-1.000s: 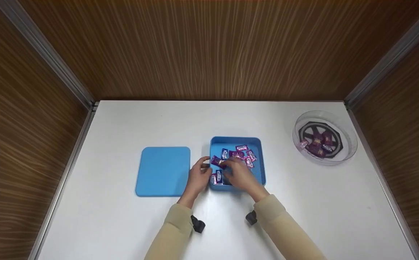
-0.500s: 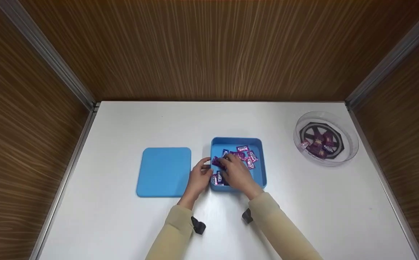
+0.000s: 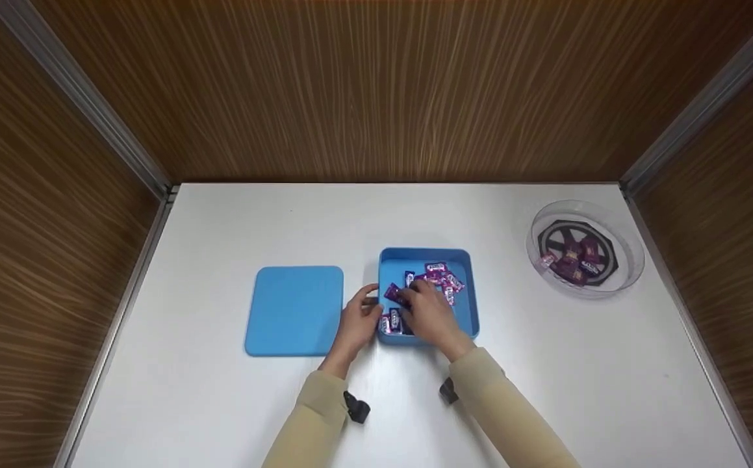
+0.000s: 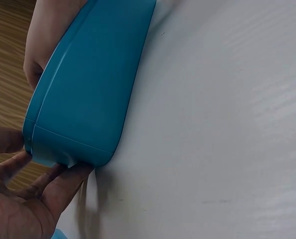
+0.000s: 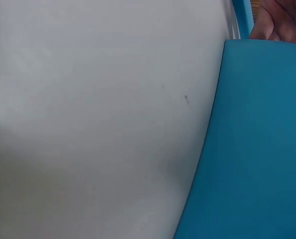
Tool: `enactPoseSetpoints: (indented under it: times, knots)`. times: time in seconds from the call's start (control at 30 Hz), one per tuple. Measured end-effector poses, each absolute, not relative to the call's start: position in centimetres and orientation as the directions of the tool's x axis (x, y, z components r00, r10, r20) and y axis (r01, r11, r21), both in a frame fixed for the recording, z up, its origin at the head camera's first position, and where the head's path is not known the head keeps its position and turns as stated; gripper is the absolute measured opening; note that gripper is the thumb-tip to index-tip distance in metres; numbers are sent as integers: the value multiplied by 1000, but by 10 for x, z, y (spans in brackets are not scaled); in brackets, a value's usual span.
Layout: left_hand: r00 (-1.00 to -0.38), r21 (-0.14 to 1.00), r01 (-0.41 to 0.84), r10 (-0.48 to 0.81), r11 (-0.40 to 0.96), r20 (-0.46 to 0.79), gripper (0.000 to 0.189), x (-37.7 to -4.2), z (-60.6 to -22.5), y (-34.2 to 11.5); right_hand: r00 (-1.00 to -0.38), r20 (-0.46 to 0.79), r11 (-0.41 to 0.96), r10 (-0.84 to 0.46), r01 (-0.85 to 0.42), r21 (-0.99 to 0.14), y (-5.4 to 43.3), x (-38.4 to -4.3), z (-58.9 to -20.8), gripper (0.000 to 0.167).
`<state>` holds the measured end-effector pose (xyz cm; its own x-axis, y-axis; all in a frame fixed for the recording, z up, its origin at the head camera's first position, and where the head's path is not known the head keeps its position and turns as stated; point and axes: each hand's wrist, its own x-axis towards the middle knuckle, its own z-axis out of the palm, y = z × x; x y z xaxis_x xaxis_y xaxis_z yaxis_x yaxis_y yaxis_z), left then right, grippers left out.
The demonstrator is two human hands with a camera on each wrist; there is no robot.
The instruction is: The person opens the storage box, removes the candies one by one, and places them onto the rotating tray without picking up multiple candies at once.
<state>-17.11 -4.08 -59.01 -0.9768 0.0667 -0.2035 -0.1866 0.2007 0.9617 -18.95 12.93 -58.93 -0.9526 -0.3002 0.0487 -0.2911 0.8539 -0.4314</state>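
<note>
In the head view a blue square box (image 3: 474,305) stands uncovered, with several small wrapped candies inside. My left hand (image 3: 358,318) is at its left wall; in the left wrist view the loosely extended fingers (image 4: 66,186) touch the box's corner. My right hand (image 3: 429,315) reaches over the front rim into the box. Its fingers pinch the end of a purple wrapped candy (image 3: 394,293), their tips partly hidden. Two candies (image 3: 395,318) lie upright side by side in the front left corner. Pink and purple candies (image 3: 449,282) lie loosely grouped behind the right hand.
A flat blue lid (image 3: 295,311) lies on the white table (image 3: 220,403) left of the box. At the back right stands a clear round container (image 3: 633,260) with several more candies (image 3: 570,265). Wood-patterned panels (image 3: 376,91) enclose the table at the back and sides.
The right hand has shifted slightly left inside the box. The purple candy at its fingertips has moved a little right and turned, and the loose candies have been nudged. The left hand stays put.
</note>
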Motion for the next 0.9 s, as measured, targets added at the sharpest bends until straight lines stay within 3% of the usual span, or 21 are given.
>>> enactPoseSetpoints:
  times: [0.3, 0.6, 0.9]
  knots:
    - [-975, 962, -191, 74, 197, -209, 44, -171, -590, -41, -971, 69, 877, -228, -235, -420, 130, -191, -589, 21]
    - [-980, 961, -171, 66, 216, -189, 44, -172, -589, -41, -955, 166, 879, -245, -291, -378, 131, -192, -592, 21]
    - [-977, 958, -180, 73, 223, -200, 44, -171, -589, -41, -966, 122, 853, -229, -259, -454, 131, -192, -592, 19]
